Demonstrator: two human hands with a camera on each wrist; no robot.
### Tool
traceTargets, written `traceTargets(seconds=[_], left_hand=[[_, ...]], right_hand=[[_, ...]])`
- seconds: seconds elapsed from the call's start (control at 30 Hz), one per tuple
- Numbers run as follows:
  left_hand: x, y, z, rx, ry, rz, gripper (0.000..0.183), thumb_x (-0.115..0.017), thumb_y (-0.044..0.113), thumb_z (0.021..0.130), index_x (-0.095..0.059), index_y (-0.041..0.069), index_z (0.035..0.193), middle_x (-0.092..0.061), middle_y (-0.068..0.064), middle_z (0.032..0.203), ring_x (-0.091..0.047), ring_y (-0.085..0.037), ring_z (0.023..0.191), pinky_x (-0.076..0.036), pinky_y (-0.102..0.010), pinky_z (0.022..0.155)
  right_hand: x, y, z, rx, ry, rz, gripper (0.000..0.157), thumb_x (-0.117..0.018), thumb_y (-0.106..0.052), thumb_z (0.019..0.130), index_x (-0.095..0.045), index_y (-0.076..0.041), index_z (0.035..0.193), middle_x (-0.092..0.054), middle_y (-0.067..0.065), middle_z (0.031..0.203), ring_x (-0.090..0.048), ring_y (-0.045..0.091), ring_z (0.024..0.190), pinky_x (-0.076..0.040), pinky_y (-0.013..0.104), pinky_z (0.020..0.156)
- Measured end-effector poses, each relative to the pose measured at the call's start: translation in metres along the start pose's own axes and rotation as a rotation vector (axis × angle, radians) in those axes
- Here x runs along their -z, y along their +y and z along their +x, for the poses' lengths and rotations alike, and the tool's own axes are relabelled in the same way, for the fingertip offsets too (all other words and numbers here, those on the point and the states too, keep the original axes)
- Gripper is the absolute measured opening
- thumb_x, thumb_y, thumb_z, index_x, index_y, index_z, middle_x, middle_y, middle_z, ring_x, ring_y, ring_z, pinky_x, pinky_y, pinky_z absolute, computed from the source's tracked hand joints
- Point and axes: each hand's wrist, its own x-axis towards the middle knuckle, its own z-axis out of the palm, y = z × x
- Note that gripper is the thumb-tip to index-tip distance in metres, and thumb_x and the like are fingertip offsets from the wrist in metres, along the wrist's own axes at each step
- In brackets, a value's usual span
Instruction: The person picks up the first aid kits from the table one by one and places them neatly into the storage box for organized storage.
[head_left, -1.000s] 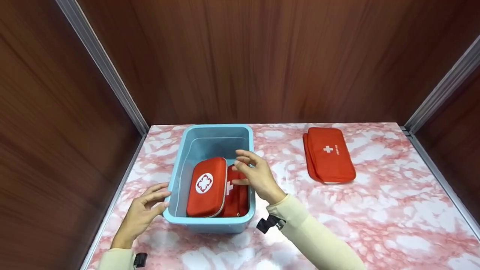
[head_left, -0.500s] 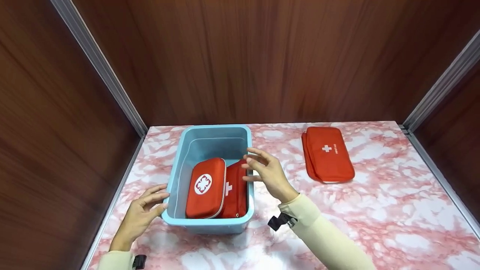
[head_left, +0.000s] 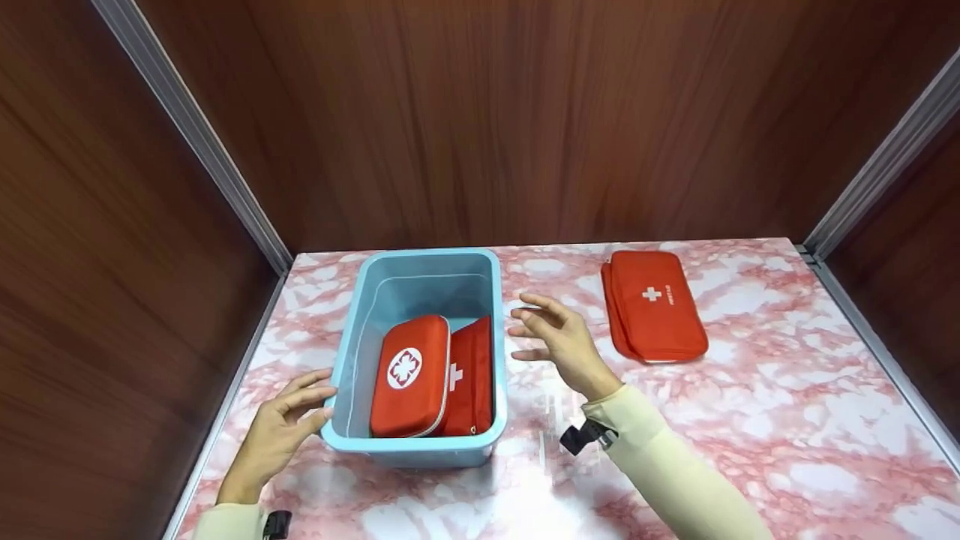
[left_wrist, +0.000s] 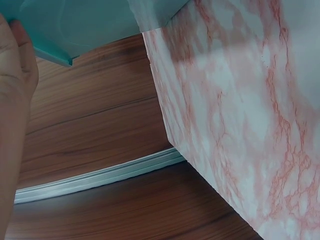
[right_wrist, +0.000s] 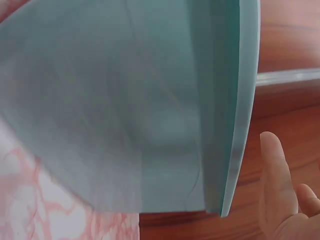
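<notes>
A light blue plastic bin (head_left: 420, 444) stands on the table, left of centre. Inside it, a red hard first aid case (head_left: 420, 337) with a white round emblem leans against a flatter red first aid pouch (head_left: 480, 360) with a white cross, which the case partly covers. My left hand (head_left: 277, 427) has its fingertips right at the bin's left rim, fingers loosely bent. To the right of the bin, my right hand (head_left: 566, 341) hovers with fingers spread and nothing in them. Another red first aid pouch (head_left: 660, 307) lies on the table, farther right.
The table (head_left: 765, 405) has a red and white marbled top. Dark wood panels (head_left: 480, 120) enclose it at the back and both sides, with metal strips (head_left: 217, 150) in the corners.
My right hand has moved right, from over the pouch in the bin to outside the bin's right rim. My left hand stays at the left rim.
</notes>
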Motion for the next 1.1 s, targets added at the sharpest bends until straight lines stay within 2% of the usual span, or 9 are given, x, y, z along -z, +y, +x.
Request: traceTargets(seconds=[0.2, 0.57, 0.8, 1.1], left_hand=[[0.000, 0.000, 0.000, 0.015, 0.005, 0.009, 0.026, -0.066, -0.017, 0.086, -0.067, -0.015, 0.112, -0.055, -0.018, 0.136, -0.063, -0.012, 0.112, -0.053, -0.021, 0.086], [0.001, 0.001, 0.000, 0.017, 0.007, 0.016, 0.025, -0.066, -0.017, 0.085, -0.068, -0.015, 0.111, -0.056, -0.018, 0.136, -0.063, -0.012, 0.113, -0.053, -0.021, 0.086], [0.000, 0.003, 0.001, 0.046, 0.006, 0.009, 0.025, -0.067, -0.016, 0.086, -0.068, -0.014, 0.111, -0.055, -0.017, 0.136, -0.064, -0.013, 0.110, -0.056, -0.022, 0.077], [0.001, 0.001, 0.000, 0.021, 0.002, 0.007, 0.025, -0.067, -0.017, 0.086, -0.068, -0.014, 0.110, -0.055, -0.020, 0.136, -0.064, -0.013, 0.111, -0.054, -0.021, 0.084]], right_hand=[[0.015, 0.004, 0.002, -0.001, 0.025, -0.007, 0.041, -0.059, -0.007, 0.100, -0.049, 0.004, 0.139, -0.065, 0.012, 0.115, -0.069, 0.026, 0.094, -0.060, 0.043, 0.071], [0.043, 0.009, 0.005, -0.016, 0.074, -0.050, 0.040, -0.056, -0.006, 0.102, -0.049, 0.004, 0.140, -0.064, 0.012, 0.116, -0.069, 0.023, 0.094, -0.060, 0.042, 0.073], [0.058, 0.014, 0.010, -0.035, 0.127, -0.067, 0.041, -0.058, -0.005, 0.101, -0.048, 0.006, 0.140, -0.064, 0.011, 0.113, -0.070, 0.020, 0.091, -0.060, 0.040, 0.072], [0.077, 0.018, 0.012, -0.026, 0.174, -0.089, 0.044, -0.057, -0.006, 0.102, -0.045, 0.006, 0.142, -0.063, 0.011, 0.113, -0.070, 0.017, 0.088, -0.061, 0.037, 0.071]])
